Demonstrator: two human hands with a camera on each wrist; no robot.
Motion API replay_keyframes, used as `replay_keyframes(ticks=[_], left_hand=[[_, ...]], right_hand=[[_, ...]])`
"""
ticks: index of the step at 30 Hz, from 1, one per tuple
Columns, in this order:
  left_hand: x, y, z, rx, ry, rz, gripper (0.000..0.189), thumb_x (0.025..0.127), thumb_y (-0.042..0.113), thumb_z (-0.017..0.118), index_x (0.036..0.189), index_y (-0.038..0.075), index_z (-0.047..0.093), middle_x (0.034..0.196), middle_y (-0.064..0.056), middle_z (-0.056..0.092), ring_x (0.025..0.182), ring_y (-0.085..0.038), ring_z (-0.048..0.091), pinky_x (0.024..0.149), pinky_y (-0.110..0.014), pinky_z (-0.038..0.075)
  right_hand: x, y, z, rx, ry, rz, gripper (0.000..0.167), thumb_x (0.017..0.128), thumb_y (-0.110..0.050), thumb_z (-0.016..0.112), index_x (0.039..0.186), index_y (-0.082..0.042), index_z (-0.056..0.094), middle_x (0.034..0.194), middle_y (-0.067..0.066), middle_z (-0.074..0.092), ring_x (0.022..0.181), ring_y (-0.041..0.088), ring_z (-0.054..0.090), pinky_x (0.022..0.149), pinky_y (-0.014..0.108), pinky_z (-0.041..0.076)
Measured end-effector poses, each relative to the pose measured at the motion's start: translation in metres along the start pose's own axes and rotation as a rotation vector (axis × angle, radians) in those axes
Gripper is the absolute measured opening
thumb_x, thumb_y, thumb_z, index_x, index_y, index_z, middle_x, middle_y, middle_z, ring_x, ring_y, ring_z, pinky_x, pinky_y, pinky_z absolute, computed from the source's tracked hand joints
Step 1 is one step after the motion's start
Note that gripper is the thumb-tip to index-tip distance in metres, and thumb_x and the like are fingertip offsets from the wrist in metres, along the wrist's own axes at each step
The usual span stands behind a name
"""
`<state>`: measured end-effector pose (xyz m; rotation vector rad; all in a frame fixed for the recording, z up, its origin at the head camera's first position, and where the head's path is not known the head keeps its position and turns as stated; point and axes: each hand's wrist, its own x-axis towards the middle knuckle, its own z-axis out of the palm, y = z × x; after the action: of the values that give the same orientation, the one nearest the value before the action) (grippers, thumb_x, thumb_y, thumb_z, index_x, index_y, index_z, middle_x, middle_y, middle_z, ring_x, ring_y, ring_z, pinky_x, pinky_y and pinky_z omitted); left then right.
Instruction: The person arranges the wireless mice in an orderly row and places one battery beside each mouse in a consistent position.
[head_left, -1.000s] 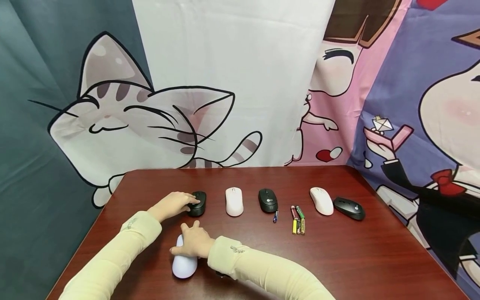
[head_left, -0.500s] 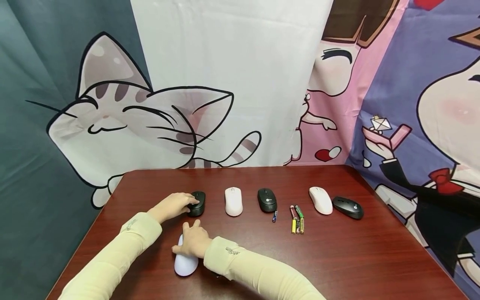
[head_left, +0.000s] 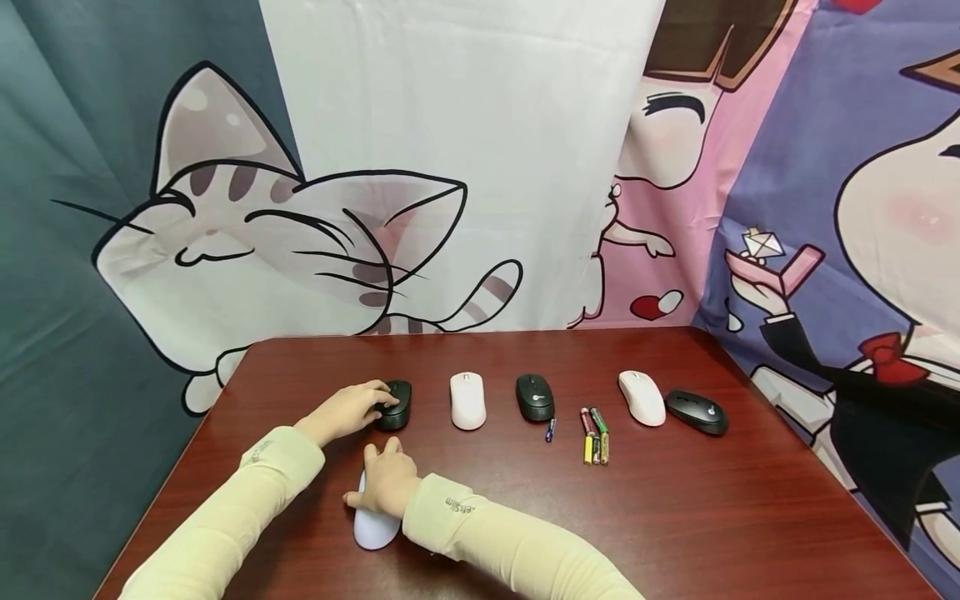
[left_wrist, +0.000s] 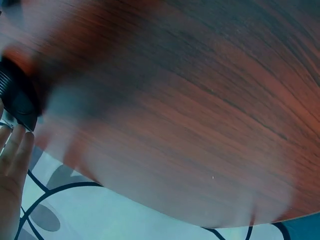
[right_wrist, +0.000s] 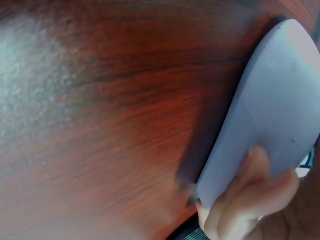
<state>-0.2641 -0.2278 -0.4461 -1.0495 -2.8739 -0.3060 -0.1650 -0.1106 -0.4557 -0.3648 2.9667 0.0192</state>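
Two mice are under our hands. Our right hand (head_left: 386,483) grasps the white mouse (head_left: 377,531) near the front left of the table (head_left: 675,517), thumb on one side, fingers on the other; we cannot tell whether it lies flat or slightly raised. Our left hand (head_left: 351,412) has its fingers on the black mouse (head_left: 398,417) at the row's left end; whether they grip or merely rest, we cannot tell.

Step in hand, we judge: placing or steadying this pair. Next move, in our view, calls for easing the white mouse while the left hand keeps the black one from sliding.

Against the frame half a second ago: the white mouse sits a touch farther right; left hand, batteries (head_left: 588,451) and blue battery (head_left: 551,430) show no clear shift.
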Motion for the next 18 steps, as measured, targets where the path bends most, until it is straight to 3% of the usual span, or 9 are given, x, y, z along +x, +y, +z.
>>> replay_keyframes(ticks=[4,10,14,18], left_hand=[[0.001,0.001,0.001,0.005,0.013,-0.001,0.028,0.083,0.002,0.067,0.111,0.006,0.068,0.113,-0.014,0.06,0.1,-0.03,0.063,0.083,-0.043,0.052],[0.002,0.005,-0.001,-0.002,0.03,-0.026,0.028,0.084,0.004,0.067,0.111,0.007,0.067,0.112,-0.013,0.061,0.1,-0.029,0.063,0.084,-0.044,0.051],[0.006,0.006,-0.001,-0.013,0.032,-0.043,0.026,0.086,0.005,0.064,0.112,0.006,0.067,0.113,-0.012,0.061,0.101,-0.029,0.063,0.086,-0.045,0.05],[0.01,0.008,-0.001,0.012,0.054,-0.056,0.024,0.087,0.008,0.064,0.11,0.004,0.067,0.109,-0.012,0.062,0.1,-0.03,0.063,0.085,-0.045,0.05]], right_hand=[[-0.001,0.004,-0.005,-0.019,-0.015,-0.031,0.066,0.073,-0.078,0.053,0.113,-0.025,0.052,0.104,0.005,0.051,0.074,0.015,0.059,0.061,0.023,0.048],[0.001,0.02,-0.025,-0.008,0.001,-0.135,0.08,0.076,-0.08,0.043,0.133,-0.025,0.044,0.135,0.01,0.044,0.094,0.018,0.063,0.067,0.025,0.051],[0.003,0.039,-0.044,0.04,0.078,-0.219,0.081,0.081,-0.076,0.04,0.139,-0.02,0.039,0.139,0.014,0.041,0.078,0.023,0.066,0.067,0.028,0.052],[0.0,0.064,-0.063,0.068,0.214,-0.308,0.068,0.084,-0.069,0.047,0.126,-0.015,0.048,0.12,0.013,0.049,0.064,0.023,0.062,0.061,0.03,0.052]])
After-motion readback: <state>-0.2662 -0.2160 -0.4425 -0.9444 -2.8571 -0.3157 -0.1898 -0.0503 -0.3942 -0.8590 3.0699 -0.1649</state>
